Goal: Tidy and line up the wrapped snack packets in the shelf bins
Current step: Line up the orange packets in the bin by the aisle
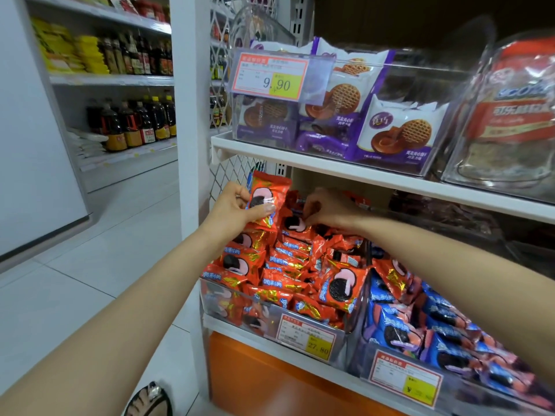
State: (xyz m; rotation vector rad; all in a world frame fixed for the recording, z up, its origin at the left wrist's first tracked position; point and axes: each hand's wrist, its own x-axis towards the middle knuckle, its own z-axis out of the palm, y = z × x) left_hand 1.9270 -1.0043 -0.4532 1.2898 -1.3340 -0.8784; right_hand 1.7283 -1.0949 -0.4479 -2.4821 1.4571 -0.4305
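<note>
A clear bin [237, 298] on the lower shelf is heaped with several red wrapped cookie packets [285, 265]. My left hand [234, 210] grips one red packet [267, 195] upright above the bin's back left corner. Just right of it, my right hand [327, 208] reaches into the back of the same bin and pinches the top edge of another red packet [295, 225] lying on the pile. The neighbouring bin [365, 364] on the right holds several blue packets [420, 319] of the same cookies, with one red packet [393, 276] among them.
The shelf board [330, 166] above carries a clear bin of purple waffle-biscuit packets [399, 133] with a price tag [270, 76], close over my hands. A clear jar-like container [510, 115] stands at the upper right. The aisle floor [105, 250] opens to the left, with bottle shelves [135, 121] beyond.
</note>
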